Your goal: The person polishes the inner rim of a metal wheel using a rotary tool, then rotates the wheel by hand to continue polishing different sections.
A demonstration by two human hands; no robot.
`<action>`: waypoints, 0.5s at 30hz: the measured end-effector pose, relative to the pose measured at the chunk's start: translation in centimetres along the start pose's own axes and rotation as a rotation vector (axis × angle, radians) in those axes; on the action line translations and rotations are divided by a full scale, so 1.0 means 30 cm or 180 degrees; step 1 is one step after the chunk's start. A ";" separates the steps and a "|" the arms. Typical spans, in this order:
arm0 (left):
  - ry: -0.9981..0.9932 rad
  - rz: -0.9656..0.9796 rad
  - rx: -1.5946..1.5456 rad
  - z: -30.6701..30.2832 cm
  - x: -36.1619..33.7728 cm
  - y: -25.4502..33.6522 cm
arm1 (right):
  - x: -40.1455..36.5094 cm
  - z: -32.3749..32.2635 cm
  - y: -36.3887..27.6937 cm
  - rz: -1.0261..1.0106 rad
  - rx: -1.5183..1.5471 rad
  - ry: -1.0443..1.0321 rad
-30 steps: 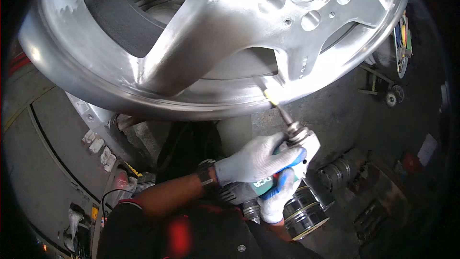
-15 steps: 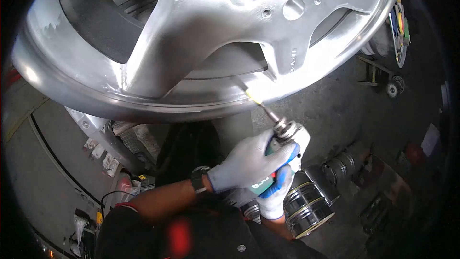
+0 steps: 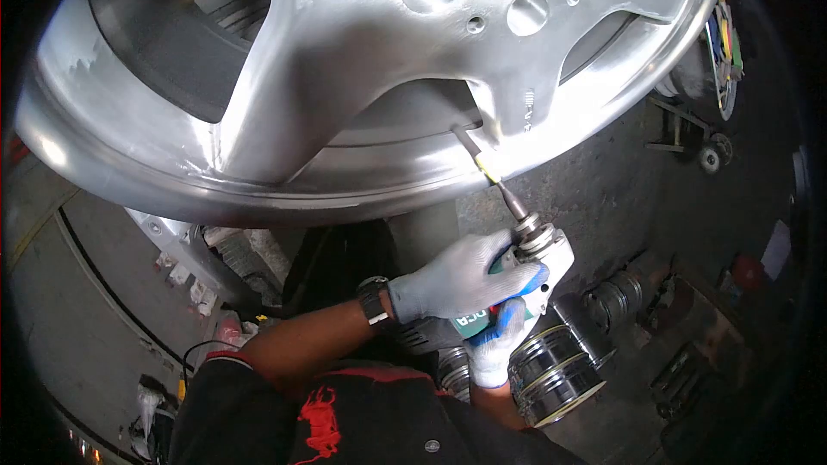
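A large silver alloy wheel (image 3: 370, 60) fills the upper part of the view, its spokes and rim shiny. My left hand (image 3: 465, 280), in a white glove with blue fingertips and a watch at the wrist, is closed round the front of a green-and-silver power tool (image 3: 558, 260). Just below it, my right hand (image 3: 500, 344), gloved the same way, grips the tool's body. A long thin bit (image 3: 515, 203) points up and left from the tool. Its tip overlaps the lower edge of a spoke opening; whether it touches the metal I cannot tell.
Stacked metal rims (image 3: 556, 375) stand on the floor at the lower right, with further rims (image 3: 613, 300) behind. A small wheeled stand (image 3: 711, 155) is at the right. Bottles and a cable lie at the lower left, near a grey panel (image 3: 86, 293).
Both hands and the tool have shifted slightly right in view. The bit's tip has moved right along the opening's edge. The wheel sits a little further left and lower at its left side.
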State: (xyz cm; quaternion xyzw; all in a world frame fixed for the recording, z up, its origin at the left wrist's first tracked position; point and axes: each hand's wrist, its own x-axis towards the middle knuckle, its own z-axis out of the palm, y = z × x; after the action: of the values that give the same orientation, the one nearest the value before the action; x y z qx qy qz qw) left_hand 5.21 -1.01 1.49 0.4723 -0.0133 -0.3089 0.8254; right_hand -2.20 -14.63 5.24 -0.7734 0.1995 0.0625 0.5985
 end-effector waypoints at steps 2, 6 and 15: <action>0.0029 -0.0144 -0.0013 0.002 -0.031 0.015 | -0.010 0.027 -0.015 -0.0023 -0.0107 -0.0089; 0.0573 -0.0519 0.0053 0.038 -0.070 0.074 | 0.008 0.052 -0.109 0.0256 0.0054 -0.0416; 0.0028 -0.0322 -0.0134 0.027 0.027 0.055 | 0.042 0.003 -0.117 0.0129 -0.0103 0.0048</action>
State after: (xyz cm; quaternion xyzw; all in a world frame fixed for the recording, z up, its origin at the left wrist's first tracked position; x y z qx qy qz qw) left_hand 6.43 -1.48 3.02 0.4563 0.0208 -0.3484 0.8185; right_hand 0.32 -14.11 7.96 -0.7792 0.2186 0.0719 0.5830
